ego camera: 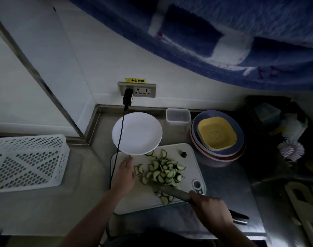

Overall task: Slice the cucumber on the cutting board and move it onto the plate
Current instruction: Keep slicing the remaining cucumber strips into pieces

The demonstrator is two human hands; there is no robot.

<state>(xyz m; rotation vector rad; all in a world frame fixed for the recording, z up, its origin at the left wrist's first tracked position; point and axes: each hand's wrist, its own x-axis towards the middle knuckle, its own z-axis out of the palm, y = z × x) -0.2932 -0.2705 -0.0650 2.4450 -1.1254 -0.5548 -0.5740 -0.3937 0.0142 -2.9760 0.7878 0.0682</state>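
Observation:
A pile of half-moon cucumber slices lies on the white cutting board. A dark cucumber end sits apart near the board's far edge. My left hand lies flat on the board, fingers straight, just left of the slices. My right hand grips the handle of a knife, whose blade lies low across the near side of the pile. A few slices lie on my side of the blade. The white plate overlaps the board's far-left corner and holds nothing.
A black charger cable runs from the wall socket across the plate's left side. A stack of bowls with a yellow dish stands right of the plate, behind it a clear container. A white perforated basket sits left.

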